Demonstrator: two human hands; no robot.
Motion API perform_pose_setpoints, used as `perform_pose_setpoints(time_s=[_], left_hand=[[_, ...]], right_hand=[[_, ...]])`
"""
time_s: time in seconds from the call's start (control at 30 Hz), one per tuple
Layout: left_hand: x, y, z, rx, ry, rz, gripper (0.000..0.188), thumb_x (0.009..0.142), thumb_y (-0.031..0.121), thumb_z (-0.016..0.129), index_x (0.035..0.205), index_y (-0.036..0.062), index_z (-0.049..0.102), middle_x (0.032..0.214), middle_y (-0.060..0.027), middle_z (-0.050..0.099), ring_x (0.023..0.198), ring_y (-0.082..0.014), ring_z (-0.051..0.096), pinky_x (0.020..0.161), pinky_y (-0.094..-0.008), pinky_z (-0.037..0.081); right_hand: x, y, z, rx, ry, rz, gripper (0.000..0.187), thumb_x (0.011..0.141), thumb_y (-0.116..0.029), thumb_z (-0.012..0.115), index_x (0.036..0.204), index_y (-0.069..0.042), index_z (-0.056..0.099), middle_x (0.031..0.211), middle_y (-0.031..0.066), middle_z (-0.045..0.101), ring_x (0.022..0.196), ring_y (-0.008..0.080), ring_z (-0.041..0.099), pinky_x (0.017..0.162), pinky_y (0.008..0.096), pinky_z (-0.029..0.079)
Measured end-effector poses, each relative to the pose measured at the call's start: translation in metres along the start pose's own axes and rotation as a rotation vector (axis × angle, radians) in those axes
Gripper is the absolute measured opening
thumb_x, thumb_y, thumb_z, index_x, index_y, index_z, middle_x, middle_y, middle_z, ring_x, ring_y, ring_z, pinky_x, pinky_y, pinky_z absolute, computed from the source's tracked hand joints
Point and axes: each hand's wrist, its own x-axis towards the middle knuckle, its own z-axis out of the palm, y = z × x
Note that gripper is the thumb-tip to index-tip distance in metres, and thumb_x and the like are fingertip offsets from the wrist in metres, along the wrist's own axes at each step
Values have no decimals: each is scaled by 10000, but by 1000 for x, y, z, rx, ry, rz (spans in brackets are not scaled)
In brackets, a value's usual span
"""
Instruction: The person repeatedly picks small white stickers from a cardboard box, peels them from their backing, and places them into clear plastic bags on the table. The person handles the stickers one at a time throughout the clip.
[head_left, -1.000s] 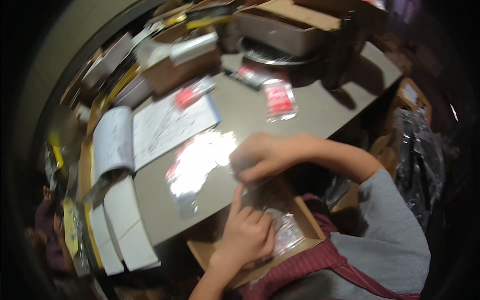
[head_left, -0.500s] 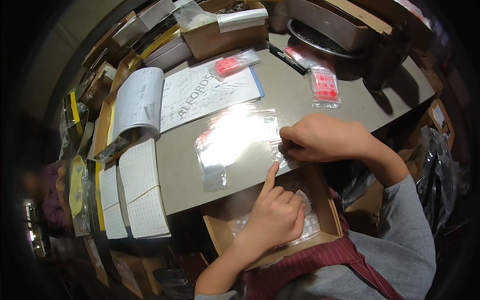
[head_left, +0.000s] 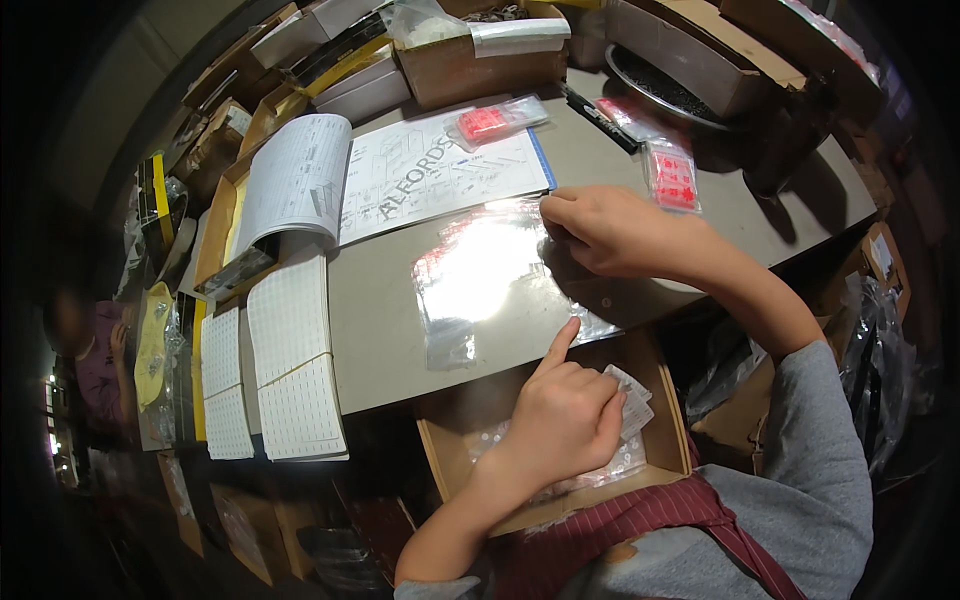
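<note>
A pile of clear zip bags (head_left: 450, 345) with red edges lies on the table, glaring under the light. My right hand (head_left: 610, 228) is closed at the pile's upper right corner, thumb and finger pinched together. What sits between those fingers is hidden. At the table's front edge lies a single clear bag (head_left: 597, 325). The stretched index finger of my left hand (head_left: 568, 420) rests on it, the other fingers curled loosely. Beneath my left hand, an open cardboard box (head_left: 670, 415) holds clear packets (head_left: 632, 392) of small white pieces.
Bags with red print (head_left: 672, 178) lie beside a black marker (head_left: 600, 118). Behind them stand a round tray of dark bits (head_left: 660, 85) and cardboard boxes (head_left: 480, 62). To the left are a drawing sheet (head_left: 430, 180) and banded printed sheets (head_left: 292, 350). Another person (head_left: 100, 350) is far left.
My right hand has moved away from the single bag, up to the top corner of the pile. My left index finger stays on the bag. The whole view has shifted slightly.
</note>
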Motion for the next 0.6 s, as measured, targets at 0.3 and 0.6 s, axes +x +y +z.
perform_pose_setpoints(time_s=[0.3, 0.6], left_hand=[[6, -3, -9, -182, 45, -86, 132, 880, 74, 668, 769, 13, 706, 652, -149, 647, 609, -330, 634, 1168, -521, 442], [5, -1, -8, -238, 102, -151, 121, 887, 74, 656, 813, -10, 701, 671, -157, 646, 633, -352, 634, 1165, -507, 453]], right_hand=[[-24, -14, -34, -73, 110, 144, 312, 881, -206, 761, 996, -1, 556, 912, 198, 620, 874, 407, 633, 761, 482, 504], [-102, -87, -24, 206, 13, -39, 305, 838, -88, 725, 1090, -39, 560, 945, 156, 568, 878, 381, 597, 774, 463, 501]])
